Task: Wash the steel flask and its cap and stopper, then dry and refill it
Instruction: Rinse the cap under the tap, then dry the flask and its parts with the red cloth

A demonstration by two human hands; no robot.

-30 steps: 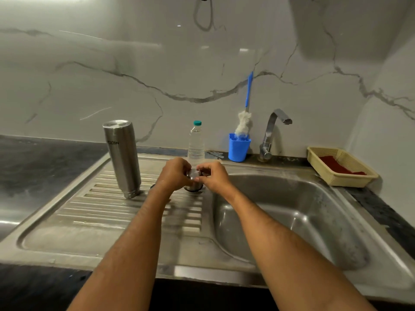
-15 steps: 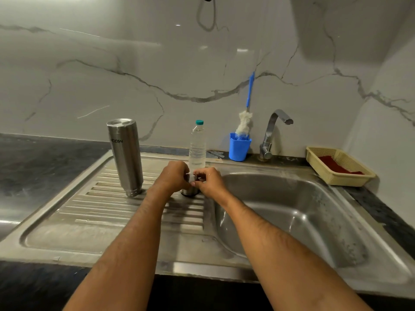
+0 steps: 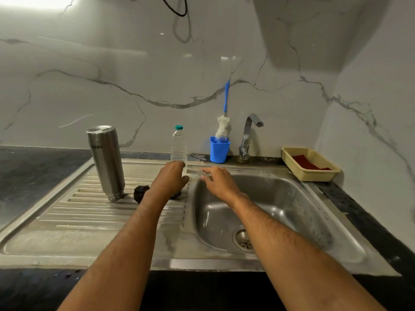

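Left hand (image 3: pixel 169 179) curled over the drainboard's (image 3: pixel 67 223) right edge, above a dark piece, probably the stopper (image 3: pixel 141 192); grip cannot be told. Right hand (image 3: pixel 219 181) loose-fingered, empty, over the basin's back-left corner. Steel flask (image 3: pixel 106 162) stands inverted mid-drainboard, likely draining. Water bottle (image 3: pixel 179 144) waits on the sink's rear rim.

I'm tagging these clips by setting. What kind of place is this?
Most likely a home kitchen: a steel sink with a ribbed draining board, a tap against a marble-look wall, and a steel flask standing on the board.
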